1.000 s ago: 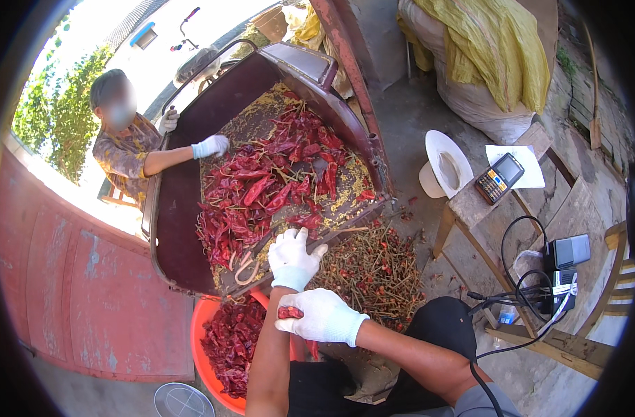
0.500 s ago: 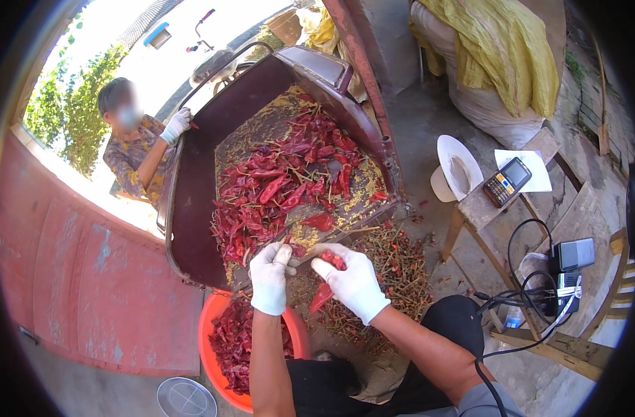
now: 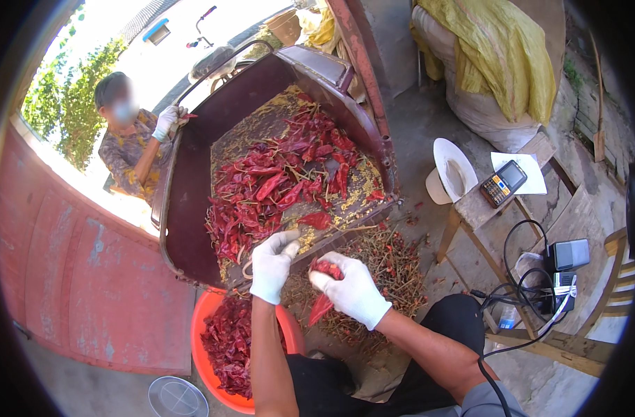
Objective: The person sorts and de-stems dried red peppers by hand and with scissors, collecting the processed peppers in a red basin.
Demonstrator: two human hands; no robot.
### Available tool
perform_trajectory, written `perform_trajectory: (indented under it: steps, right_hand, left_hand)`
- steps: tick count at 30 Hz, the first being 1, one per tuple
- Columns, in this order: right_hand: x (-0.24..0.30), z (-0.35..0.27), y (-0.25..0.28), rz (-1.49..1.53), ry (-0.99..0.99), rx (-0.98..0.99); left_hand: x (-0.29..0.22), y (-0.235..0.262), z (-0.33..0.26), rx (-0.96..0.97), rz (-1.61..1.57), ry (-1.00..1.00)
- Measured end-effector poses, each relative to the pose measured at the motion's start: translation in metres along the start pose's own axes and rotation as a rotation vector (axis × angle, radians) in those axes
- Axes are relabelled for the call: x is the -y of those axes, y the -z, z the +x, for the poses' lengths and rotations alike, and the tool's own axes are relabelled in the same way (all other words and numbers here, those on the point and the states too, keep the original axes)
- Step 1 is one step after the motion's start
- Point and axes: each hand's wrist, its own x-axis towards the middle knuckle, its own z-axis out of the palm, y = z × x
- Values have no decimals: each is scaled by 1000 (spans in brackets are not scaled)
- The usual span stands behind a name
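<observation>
A dark red metal tub tilts toward me, with a heap of dried red chilies in it. My left hand, in a white glove, is closed at the tub's near edge on what looks like looped scissors. Just right of it, my gloved right hand grips a few chilies. One chili hangs below the fist. Under my hands an orange basin holds more chilies. A pile of stems lies right of the basin.
Another person stands at the tub's far left, with a gloved hand on its rim. A wooden stool carries a white hat and a handheld device. Cables and boxes lie right. A yellow sack, red panel and round metal lid stand around.
My left hand came down from the chili heap to the tub's edge. My right hand rose beside it with chilies. The other person's hand went from the chilies to the rim.
</observation>
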Motion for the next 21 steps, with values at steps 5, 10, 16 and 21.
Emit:
perform_trajectory:
  steps: [5,10,16,21]
  right_hand:
    - [-5,-1,1,-40,41,264]
    - [-6,1,7,100,-37,255]
    - [0,6,12,22,-94,174]
    - [-2,7,9,12,-83,54]
  left_hand:
    - [20,-55,32,-32,904,-447]
    - [39,-75,47,-48,1098,-290]
    - [44,-68,44,-131,1129,-276]
    - [44,-41,35,-340,911,-298]
